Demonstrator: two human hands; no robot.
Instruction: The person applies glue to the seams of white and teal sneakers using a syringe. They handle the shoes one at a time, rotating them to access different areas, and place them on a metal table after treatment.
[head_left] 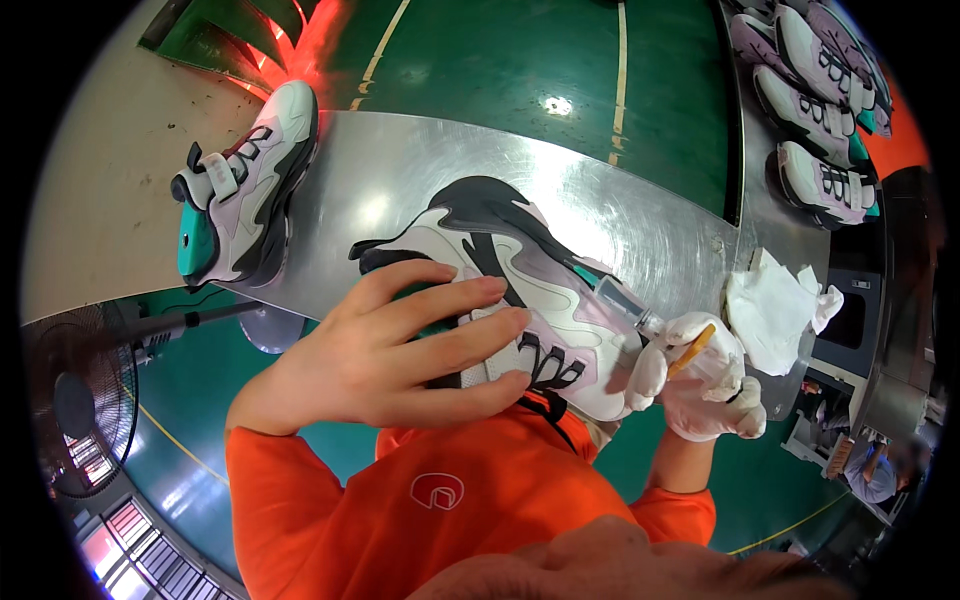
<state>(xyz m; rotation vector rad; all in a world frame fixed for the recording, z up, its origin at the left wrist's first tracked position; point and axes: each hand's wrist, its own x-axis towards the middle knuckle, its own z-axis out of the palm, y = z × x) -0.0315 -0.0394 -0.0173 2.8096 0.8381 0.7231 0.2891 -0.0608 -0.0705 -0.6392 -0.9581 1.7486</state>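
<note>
A white, lilac and black sneaker (510,270) lies on its side on the metal table in front of me, its toe toward the right and its sole edge facing away. My left hand (410,345) is bare and grips it over the collar and tongue, with the fingers curved across the upper; the thumb is hidden. My right hand (700,385), in a white glove, is closed at the toe around a clear syringe-like plastic tube (622,300). The tube's narrow end points at the shoe's sidewall. A thin tan strip (692,350) shows against the glove.
A matching sneaker (250,195) stands at the left, below a red-lit green housing (225,40). Several more sneakers (820,115) rest at the far right. A crumpled white cloth (770,310) lies on the metal table (390,150) at the right. A fan (80,400) stands lower left.
</note>
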